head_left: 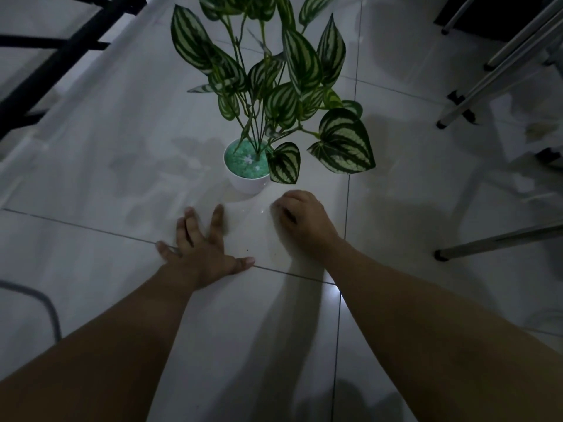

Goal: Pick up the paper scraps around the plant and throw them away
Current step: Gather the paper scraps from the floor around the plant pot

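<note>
Paper scraps hard to spot; my right hand (300, 216) curls shut, contents unclear, left hand (202, 248) flat, fingers splayed—sweep slow near pot (248, 185).

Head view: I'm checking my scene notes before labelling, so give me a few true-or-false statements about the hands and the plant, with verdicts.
1. The left hand lies flat on the floor tiles with fingers spread. True.
2. The right hand is spread flat as well. False: its fingers are curled in, close to the floor.
3. The white pot lies tipped on its side. False: it stands upright.
4. The pot is topped with green granules. True.
5. The plant has plain, unmarked leaves. False: they are striped dark and pale green.
</note>
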